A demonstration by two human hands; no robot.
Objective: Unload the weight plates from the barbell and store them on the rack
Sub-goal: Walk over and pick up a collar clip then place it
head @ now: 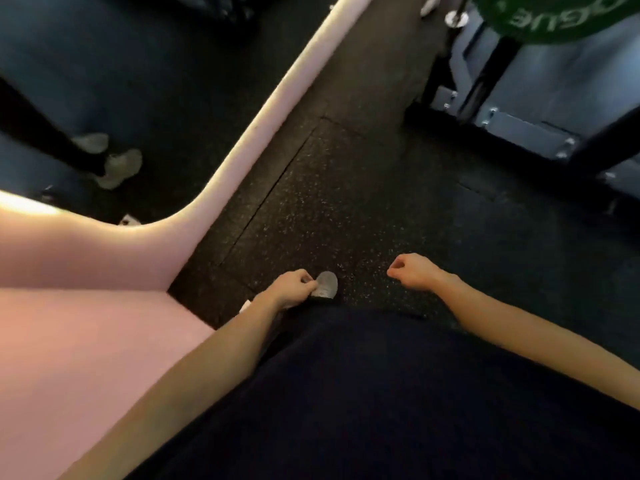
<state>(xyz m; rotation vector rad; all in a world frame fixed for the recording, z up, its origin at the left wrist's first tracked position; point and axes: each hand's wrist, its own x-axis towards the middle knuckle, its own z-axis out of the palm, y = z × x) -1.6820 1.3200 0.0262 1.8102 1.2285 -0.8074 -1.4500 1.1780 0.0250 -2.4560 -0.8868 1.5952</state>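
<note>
- Far to the left of my fingers, beyond the pale pink padded edge (pixel 242 140), another person's legs and light shoes (pixel 117 164) stand on the dark floor. I judge that if I swing a plate out that way without looking, it could come near them.
- My left hand (pixel 291 289) hangs low with its fingers (pixel 304 277) loosely curled. A grey shoe toe (pixel 327 284) shows just beyond them, but blur keeps me from telling whether they touch anything; I see no plate in them.
- Between my two hands lies only speckled rubber floor (pixel 311 209). A seam runs through it, and a foot could catch there while I am carrying weight.
- My right hand (pixel 414 271) is loosely curled too, its fingers (pixel 396 268) together and holding nothing.
- The green weight plate (pixel 554 19) sits well ahead and to the right of my fingers, at the top edge of view, above the grey rack base (pixel 519 129). Only part of it shows, so I cannot tell how it is mounted.
- The view is smeared, so I judge my head is turning; reaching now risks a poor grip, and a dropped plate would land near my feet.
</note>
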